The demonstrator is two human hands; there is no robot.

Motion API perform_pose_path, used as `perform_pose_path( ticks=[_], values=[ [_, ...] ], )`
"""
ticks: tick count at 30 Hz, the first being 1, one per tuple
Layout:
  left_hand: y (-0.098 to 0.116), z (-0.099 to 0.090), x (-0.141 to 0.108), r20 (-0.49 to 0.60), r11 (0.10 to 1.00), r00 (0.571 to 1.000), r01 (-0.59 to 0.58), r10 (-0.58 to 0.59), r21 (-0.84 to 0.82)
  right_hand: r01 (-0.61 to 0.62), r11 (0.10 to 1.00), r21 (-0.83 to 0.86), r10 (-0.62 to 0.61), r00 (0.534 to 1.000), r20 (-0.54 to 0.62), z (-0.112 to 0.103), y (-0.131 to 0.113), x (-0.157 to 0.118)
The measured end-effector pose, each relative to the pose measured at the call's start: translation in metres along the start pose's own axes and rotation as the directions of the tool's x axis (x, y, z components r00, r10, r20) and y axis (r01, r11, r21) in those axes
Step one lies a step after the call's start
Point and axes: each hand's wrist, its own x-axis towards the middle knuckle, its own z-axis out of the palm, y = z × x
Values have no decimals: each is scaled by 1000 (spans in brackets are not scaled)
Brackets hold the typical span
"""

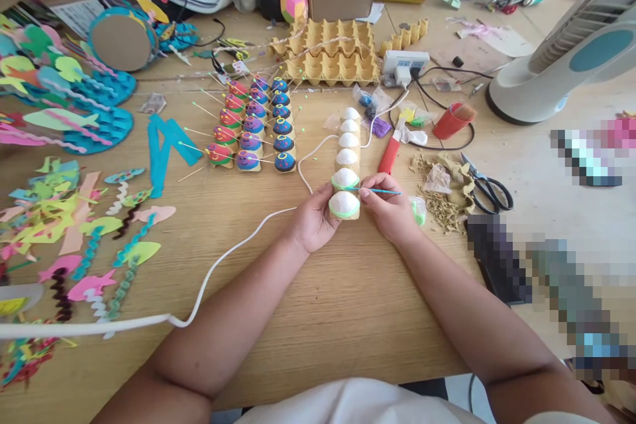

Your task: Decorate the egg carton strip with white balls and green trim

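Observation:
In the middle of the table, a strip of egg-carton cups [348, 158] points away from me. White dome-shaped tops cover its cups, and the two nearest have light green bands around their bases. My left hand [314, 220] grips the near end of this strip from the left side. Between the fingertips of my right hand [390, 205] is a thin blue stick [381, 191], its tip touching the green band [346, 186] on the second cup. Beyond my hands stand three decorated egg-carton caterpillars [249, 126] in red, purple and blue, with pins stuck in them.
Scissors [489, 189], brown shreds [444, 209] and a red glue gun [390, 154] lie to the right. A white cable [213, 271] crosses at left. Paper fish [92, 285] cover the left side. Egg trays [328, 53], a power strip [405, 59] and a fan [561, 73] stand behind.

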Motion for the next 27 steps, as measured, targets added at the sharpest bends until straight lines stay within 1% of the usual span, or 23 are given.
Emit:
perform_pose_path(
  ticks=[3, 7, 10, 13, 17, 20, 24, 27],
  values=[
    [0, -1, 1, -3, 1000, 1000, 4, -4, 7, 21, 998, -54, -20, 1000, 9, 1, -4, -1],
    [0, -2, 1, 25, 1000, 1000, 12, -12, -5, 97, 989, -111, -94, 995, 31, 3, -8, -3],
    [0, -2, 1, 37, 1000, 999, 12, -12, -10, 147, 984, -101, -147, 989, 9, 4, -6, -4],
    [1, -1, 1, 24, 1000, 1000, 20, -19, -10, 170, 981, -93, -173, 985, -23, 5, -3, -4],
    [1, 1, -1, 24, 999, 999, 31, -30, -23, 166, 980, -107, -170, 985, -26, 5, -2, -4],
    [2, 3, -2, 18, 999, 999, 35, -35, -31, 138, 983, -117, -143, 989, -36, 6, -4, -4],
    [2, 5, -2, 18, 998, 999, 52, -51, -31, 89, 991, -104, -98, 992, -80, 8, -3, -5],
    [2, 5, -3, 15, 998, 998, 57, -57, -35, 78, 992, -98, -89, 990, -113, 9, -2, -6]
  ],
)
